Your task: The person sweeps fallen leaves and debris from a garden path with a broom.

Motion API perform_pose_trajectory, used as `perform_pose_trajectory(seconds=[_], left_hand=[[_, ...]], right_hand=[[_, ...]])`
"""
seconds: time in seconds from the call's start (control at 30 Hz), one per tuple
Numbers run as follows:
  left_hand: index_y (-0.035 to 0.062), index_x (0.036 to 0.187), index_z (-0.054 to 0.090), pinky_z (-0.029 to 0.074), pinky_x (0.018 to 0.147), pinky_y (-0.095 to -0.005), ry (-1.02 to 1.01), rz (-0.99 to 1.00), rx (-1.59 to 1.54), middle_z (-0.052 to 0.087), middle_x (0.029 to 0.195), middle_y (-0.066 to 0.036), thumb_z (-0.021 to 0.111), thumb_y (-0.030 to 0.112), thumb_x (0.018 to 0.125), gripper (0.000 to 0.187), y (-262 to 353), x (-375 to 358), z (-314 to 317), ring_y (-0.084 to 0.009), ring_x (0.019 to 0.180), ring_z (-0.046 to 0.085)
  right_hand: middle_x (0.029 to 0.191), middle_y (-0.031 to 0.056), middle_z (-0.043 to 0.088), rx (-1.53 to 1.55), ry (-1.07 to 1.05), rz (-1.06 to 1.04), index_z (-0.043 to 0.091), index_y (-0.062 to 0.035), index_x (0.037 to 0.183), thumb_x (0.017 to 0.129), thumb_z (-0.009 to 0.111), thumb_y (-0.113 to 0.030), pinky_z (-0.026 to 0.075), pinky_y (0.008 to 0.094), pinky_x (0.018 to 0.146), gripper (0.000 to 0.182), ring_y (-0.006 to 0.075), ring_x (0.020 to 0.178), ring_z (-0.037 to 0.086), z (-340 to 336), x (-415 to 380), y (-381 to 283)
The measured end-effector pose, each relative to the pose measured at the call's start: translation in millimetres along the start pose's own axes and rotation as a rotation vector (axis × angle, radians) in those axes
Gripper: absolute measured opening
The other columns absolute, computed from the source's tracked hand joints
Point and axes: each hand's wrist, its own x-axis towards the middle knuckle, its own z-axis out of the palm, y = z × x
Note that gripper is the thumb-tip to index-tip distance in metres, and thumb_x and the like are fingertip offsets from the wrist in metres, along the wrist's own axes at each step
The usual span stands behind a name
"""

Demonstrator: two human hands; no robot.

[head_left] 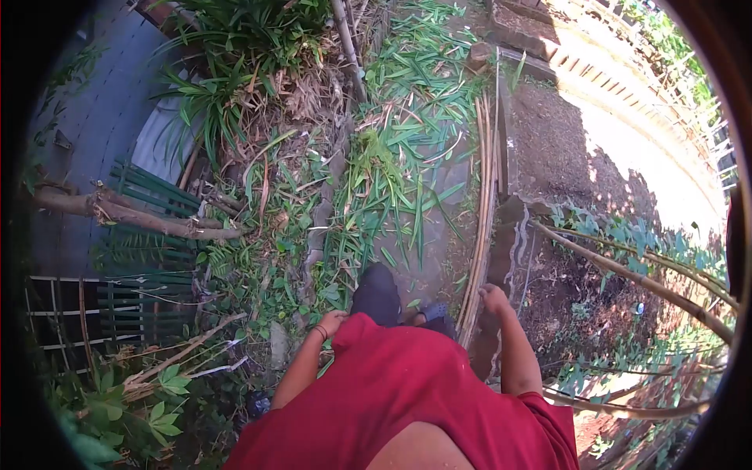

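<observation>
My left hand [333, 321] hangs beside the hem of my red shirt [399, 360], its fingers curled in, with no object visible in it. A thin dark band circles that wrist. On the other side, my right hand [493, 298] is loosely closed and seems to hold nothing. Close to its left, several long thin poles [480, 204] lie along the path's edge. Past my dark-trousered knee [376, 290], cut long green leaves [419, 117] are strewn over the path [446, 211]. A sandalled foot [429, 315] shows partly below me.
A planted bank [290, 180] with weeds and dry leaves borders the path on the left. A cut branch [157, 223] juts out by a green slatted fence [149, 274]. To the right are a low concrete edge [507, 133], bare soil [548, 149] and a slanting pole [642, 282].
</observation>
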Motion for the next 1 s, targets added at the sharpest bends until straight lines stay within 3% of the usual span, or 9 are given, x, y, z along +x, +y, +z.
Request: perform_pose_trajectory(seconds=[0.27, 0.33, 0.4, 0.53, 0.6, 0.63, 0.73, 0.8, 1.0], left_hand=[[0.0061, 0.117, 0.067, 0.055, 0.076, -0.0352, -0.127, -0.187, 0.141, 0.071, 0.102, -0.011, 0.055, 0.015, 0.087, 0.034, 42.6, 147.6, -102.5, -0.0225, 0.087, 0.067], [0.0073, 0.112, 0.069, 0.055, 0.076, -0.0397, -0.346, 0.405, 1.349, 0.070, 0.106, -0.014, 0.061, 0.017, 0.082, 0.032, 93.1, 184.5, -129.6, -0.0284, 0.088, 0.068], [0.0074, 0.107, 0.069, 0.055, 0.078, -0.0420, -0.381, 0.150, 1.280, 0.069, 0.109, -0.018, 0.064, 0.017, 0.078, 0.030, 120.2, 234.4, -143.1, -0.0331, 0.089, 0.067], [0.0014, 0.119, 0.064, 0.056, 0.073, -0.0318, -0.056, -0.090, 0.035, 0.069, 0.101, -0.008, 0.051, 0.007, 0.093, 0.030, 273.3, 249.4, -145.4, -0.0188, 0.079, 0.066], [0.0006, 0.120, 0.063, 0.056, 0.074, -0.0320, -0.067, 0.052, 0.137, 0.069, 0.103, -0.009, 0.051, 0.007, 0.093, 0.030, 314.3, 281.3, -150.9, -0.0186, 0.080, 0.066], [0.0006, 0.120, 0.063, 0.056, 0.074, -0.0320, -0.077, 0.038, 0.131, 0.069, 0.103, -0.009, 0.051, 0.007, 0.093, 0.030, 324.0, 296.9, -152.9, -0.0186, 0.080, 0.066], [0.0011, 0.121, 0.063, 0.056, 0.074, -0.0319, -0.026, 0.037, 0.092, 0.069, 0.105, -0.011, 0.051, 0.008, 0.093, 0.031, 352.8, 346.4, -149.8, -0.0182, 0.083, 0.067], [0.0031, 0.114, 0.068, 0.053, 0.080, -0.0347, 0.031, 0.008, 0.220, 0.072, 0.097, -0.014, 0.059, 0.009, 0.085, 0.031, 363.9, 363.9, -143.6, -0.0228, 0.084, 0.068], [0.0016, 0.119, 0.065, 0.055, 0.076, -0.0337, -0.090, 0.074, 0.446, 0.071, 0.106, -0.012, 0.050, 0.010, 0.093, 0.031, 415.2, 383.1, -131.0, -0.0200, 0.088, 0.068]], right_hand=[[0.108, 0.0172, 0.069, 0.288, 0.175, -0.005, 0.065, 0.0009, 0.118, 0.096, 0.057, -0.024, 0.055, 0.0339, 0.079, 0.034, 0.0223, 0.097, 0.066, -59.9, 136.6, -41.1], [0.111, 0.0142, 0.067, 0.414, 0.120, 0.094, 0.062, 0.0022, 0.121, 0.097, 0.057, -0.025, 0.056, 0.0314, 0.070, 0.037, 0.0194, 0.093, 0.065, -55.9, 141.6, -42.8], [0.111, 0.0126, 0.067, 0.400, -0.010, 0.168, 0.063, 0.0028, 0.120, 0.097, 0.059, -0.026, 0.057, 0.0325, 0.068, 0.037, 0.0204, 0.092, 0.065, -55.6, 122.0, -58.6], [0.104, 0.0160, 0.072, 0.391, -0.084, 0.150, 0.066, 0.0007, 0.114, 0.091, 0.066, -0.028, 0.052, 0.0337, 0.084, 0.037, 0.0222, 0.097, 0.068, -14.6, 148.7, -14.4], [0.109, 0.0176, 0.070, 0.511, -0.125, 0.198, 0.066, -0.0008, 0.116, 0.085, 0.070, -0.031, 0.050, 0.0324, 0.092, 0.043, 0.0221, 0.108, 0.065, -17.8, 145.8, -9.8], [0.112, 0.0181, 0.069, 0.163, -0.099, -0.187, 0.066, -0.0023, 0.116, 0.079, 0.073, -0.032, 0.050, 0.0325, 0.092, 0.048, 0.0215, 0.108, 0.065, -49.1, 136.6, -43.4], [0.113, 0.0156, 0.069, -0.215, -0.295, -0.353, 0.064, -0.0026, 0.119, 0.085, 0.070, -0.031, 0.055, 0.0346, 0.082, 0.045, 0.0219, 0.104, 0.066, -94.5, 192.4, -50.4], [0.115, 0.0150, 0.068, 0.273, -0.169, 0.271, 0.061, 0.0001, 0.124, 0.095, 0.060, -0.026, 0.052, 0.0360, 0.088, 0.039, 0.0239, 0.105, 0.065, -170.8, 205.3, -145.8], [0.096, 0.0144, 0.068, 0.487, 0.119, 0.128, 0.064, 0.0022, 0.119, 0.096, 0.059, -0.027, 0.054, 0.0330, 0.073, 0.037, 0.0228, 0.094, 0.066, -283.0, 375.1, -125.0]])
